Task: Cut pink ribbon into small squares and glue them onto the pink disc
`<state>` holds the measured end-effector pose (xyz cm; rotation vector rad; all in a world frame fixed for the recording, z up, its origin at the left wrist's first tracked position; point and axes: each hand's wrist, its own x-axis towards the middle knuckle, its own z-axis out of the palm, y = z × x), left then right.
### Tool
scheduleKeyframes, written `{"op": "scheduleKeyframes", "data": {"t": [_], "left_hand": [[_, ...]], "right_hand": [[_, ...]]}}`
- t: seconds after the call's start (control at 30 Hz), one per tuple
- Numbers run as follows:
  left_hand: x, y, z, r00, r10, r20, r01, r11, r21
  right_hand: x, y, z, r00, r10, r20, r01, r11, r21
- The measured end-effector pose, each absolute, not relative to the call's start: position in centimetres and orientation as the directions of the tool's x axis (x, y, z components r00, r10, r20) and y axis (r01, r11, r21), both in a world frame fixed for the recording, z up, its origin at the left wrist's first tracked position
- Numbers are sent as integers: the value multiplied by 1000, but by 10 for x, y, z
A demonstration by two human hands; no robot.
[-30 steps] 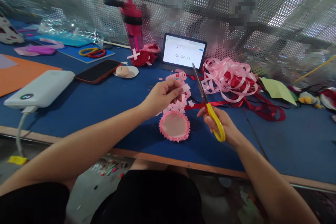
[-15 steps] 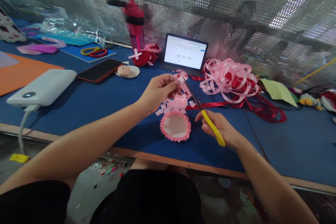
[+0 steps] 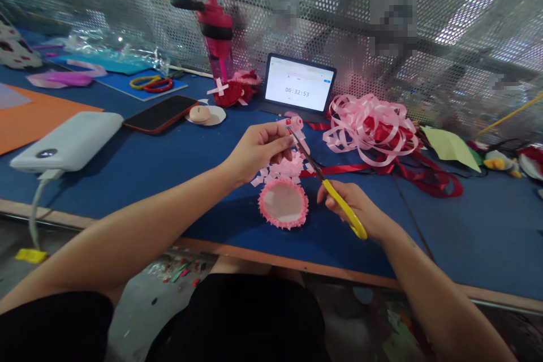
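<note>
While yellow-handled scissors (image 3: 339, 199) slant up to the left hand (image 3: 261, 148), the right hand (image 3: 361, 203) is curled closed around their handle. Left fingers are pinched together; what they hold, I cannot tell. Below, pink scraps (image 3: 287, 166) and a frilled disc (image 3: 283, 203) lie on the blue table (image 3: 229, 218).

Dim floor (image 3: 352, 322), bright glints on the perforated panel (image 3: 335, 17), stretched edges.

Yellow-handled scissors (image 3: 344, 208) are tilted leftward by the right hand (image 3: 362, 203) | blades are brought to the left hand (image 3: 259, 150) | timer (image 3: 297, 92) is advanced to 00:32:53
</note>
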<state>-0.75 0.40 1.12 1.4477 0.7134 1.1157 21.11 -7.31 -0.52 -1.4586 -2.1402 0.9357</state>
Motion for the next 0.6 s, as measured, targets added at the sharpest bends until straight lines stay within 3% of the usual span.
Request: {"op": "scheduleKeyframes", "data": {"t": [0.47, 0.6], "left_hand": [[-8, 5, 10, 373, 894, 249, -155, -205, 966], [-9, 4, 10, 406, 873, 269, -113, -244, 963]], "right_hand": [[208, -73, -4, -317, 946, -74, 695, 179, -696], [209, -70, -9, -327, 944, -48, 631, 180, -755]]}}
